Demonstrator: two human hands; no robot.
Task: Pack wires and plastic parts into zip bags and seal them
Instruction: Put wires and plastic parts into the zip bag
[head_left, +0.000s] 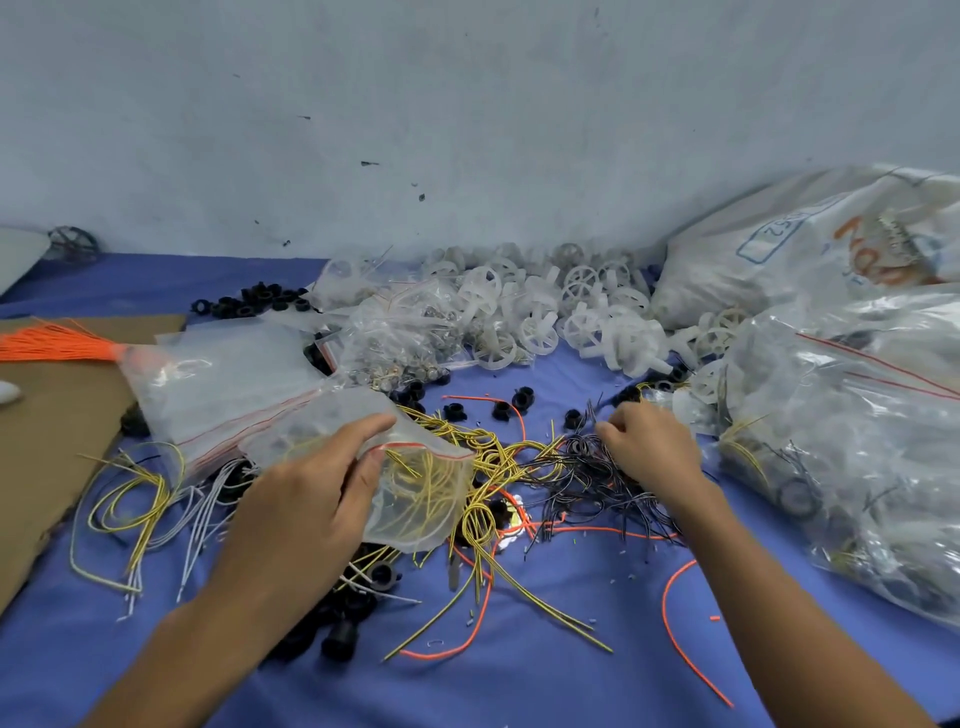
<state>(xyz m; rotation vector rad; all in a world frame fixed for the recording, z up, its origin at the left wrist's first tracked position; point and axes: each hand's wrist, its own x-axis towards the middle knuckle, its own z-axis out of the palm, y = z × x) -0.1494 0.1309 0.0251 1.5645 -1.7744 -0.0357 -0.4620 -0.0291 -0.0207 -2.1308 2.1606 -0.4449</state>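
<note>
Glossy clear plastic bag (410, 493), matt blue cloth (545, 675).

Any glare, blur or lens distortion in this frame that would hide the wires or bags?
Head view: soft, even light with faint shadows; glare streaks on the big clear bags at right; wide-angle stretch toward the corners; white wheels at the back slightly soft; the zip bag and yellow wires read clearly.
</note>
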